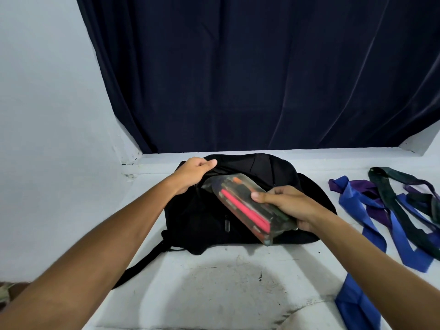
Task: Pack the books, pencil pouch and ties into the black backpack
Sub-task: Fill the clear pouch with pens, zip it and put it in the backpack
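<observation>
Lying slumped on the pale, scuffed desk (214,282): soft black fabric backpack (197,222). Left hand (194,173) gripping its upper flap; right hand (285,206) pinching the clear plastic pencil pouch (240,206), tilting into the opening. Sprawling rightward: limp blue, purple, dark green ties (392,210).

Dark curtain (262,75) — pale wall (47,103), white ledge (214,294).

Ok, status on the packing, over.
Left hand holds backpack flap up. Right hand grips pencil pouch, far end at the opening. Ties wait on the right. Nothing blocking.
</observation>
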`<state>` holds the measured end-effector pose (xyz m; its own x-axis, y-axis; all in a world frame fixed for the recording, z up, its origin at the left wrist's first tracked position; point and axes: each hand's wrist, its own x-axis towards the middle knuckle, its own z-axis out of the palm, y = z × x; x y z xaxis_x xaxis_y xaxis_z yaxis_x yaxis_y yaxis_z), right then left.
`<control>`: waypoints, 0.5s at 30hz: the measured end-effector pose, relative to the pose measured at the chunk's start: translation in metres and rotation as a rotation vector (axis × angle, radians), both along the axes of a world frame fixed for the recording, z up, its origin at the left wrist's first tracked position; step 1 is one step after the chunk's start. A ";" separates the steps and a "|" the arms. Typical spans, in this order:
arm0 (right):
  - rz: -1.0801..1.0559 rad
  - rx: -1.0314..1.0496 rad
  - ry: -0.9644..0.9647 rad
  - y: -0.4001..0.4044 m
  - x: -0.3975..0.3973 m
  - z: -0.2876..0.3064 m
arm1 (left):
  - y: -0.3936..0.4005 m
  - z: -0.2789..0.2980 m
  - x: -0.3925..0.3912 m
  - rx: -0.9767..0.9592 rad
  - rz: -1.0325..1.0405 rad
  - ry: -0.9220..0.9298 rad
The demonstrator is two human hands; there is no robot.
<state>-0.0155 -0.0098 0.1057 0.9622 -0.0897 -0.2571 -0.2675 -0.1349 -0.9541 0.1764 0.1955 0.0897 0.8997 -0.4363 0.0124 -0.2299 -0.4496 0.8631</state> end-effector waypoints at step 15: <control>-0.197 -0.001 -0.106 0.027 0.029 -0.011 | -0.017 0.020 0.003 0.021 -0.021 -0.128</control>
<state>0.0130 0.0171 0.0949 0.9476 -0.2790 -0.1556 -0.1875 -0.0914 -0.9780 0.1794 0.1789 0.1101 0.8820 -0.4564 0.1174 -0.3474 -0.4612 0.8165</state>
